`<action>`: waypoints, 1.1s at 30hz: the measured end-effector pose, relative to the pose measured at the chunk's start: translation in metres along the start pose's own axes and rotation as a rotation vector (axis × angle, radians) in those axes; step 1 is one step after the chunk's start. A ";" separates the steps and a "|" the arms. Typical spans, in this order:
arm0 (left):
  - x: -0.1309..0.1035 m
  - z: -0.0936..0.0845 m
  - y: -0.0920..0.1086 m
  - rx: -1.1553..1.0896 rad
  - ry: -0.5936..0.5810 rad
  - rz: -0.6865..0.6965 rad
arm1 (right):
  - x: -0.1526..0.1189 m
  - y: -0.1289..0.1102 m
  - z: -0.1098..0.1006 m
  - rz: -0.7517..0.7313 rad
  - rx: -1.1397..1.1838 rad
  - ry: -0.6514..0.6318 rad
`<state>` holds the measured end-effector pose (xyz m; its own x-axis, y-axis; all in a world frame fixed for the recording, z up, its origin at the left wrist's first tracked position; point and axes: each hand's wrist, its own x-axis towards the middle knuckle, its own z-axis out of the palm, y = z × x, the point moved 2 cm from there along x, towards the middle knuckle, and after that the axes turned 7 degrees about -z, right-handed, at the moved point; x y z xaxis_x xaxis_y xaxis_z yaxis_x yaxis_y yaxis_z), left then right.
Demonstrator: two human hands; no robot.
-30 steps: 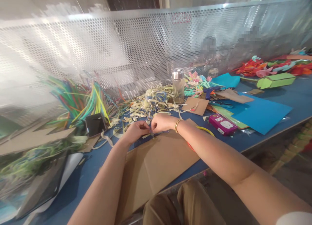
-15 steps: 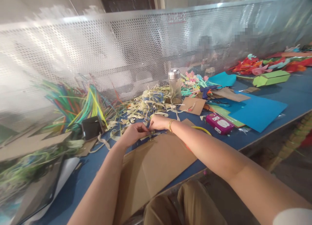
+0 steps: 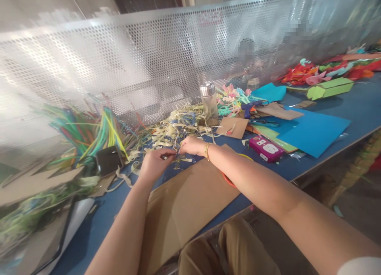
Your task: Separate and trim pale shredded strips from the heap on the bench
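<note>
Over the far edge of a brown cardboard sheet [image 3: 190,203], my two hands meet fingertip to fingertip. My left hand [image 3: 156,162] is closed in a pinch, thumb against fingers. My right hand [image 3: 192,145], with a gold bracelet at the wrist, is pinched from the other side. What lies between the fingers is too small to make out. Just beyond them spreads a heap of pale, curled strips [image 3: 175,126]. A few thin greenish scraps lie under the fingertips. Part of an orange ring [image 3: 228,179] shows beneath my right forearm.
A lidded bottle [image 3: 209,104] stands behind the heap. Rightward lie a purple socket box [image 3: 266,149], blue paper [image 3: 318,134] and a green folded paper piece [image 3: 330,88]. Colourful thin stems [image 3: 107,132] and a black box [image 3: 108,160] are leftward. A perforated metal panel [image 3: 166,60] borders the table.
The view has shifted slightly. Both hands stay together, fingertips a little higher over the scraps. More of the orange ring shows under my right forearm.
</note>
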<state>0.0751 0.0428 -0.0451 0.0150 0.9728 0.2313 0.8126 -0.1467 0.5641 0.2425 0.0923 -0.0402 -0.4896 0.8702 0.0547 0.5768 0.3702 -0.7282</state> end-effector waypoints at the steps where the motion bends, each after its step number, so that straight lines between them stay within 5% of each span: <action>1: -0.001 -0.001 0.001 0.053 0.018 -0.003 | 0.000 0.001 0.001 0.005 0.021 0.011; 13: -0.009 -0.006 0.025 0.359 0.236 0.133 | 0.003 0.002 0.005 -0.010 0.047 0.153; 19: -0.013 -0.005 0.032 0.402 0.235 0.037 | 0.002 0.001 0.008 -0.018 0.098 0.178; 33: -0.009 0.020 0.017 -0.316 0.165 -0.048 | 0.006 0.006 0.007 -0.044 0.218 0.239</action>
<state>0.1003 0.0351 -0.0537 -0.1344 0.9415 0.3089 0.5893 -0.1747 0.7888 0.2384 0.0970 -0.0490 -0.3291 0.9160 0.2296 0.3920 0.3537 -0.8492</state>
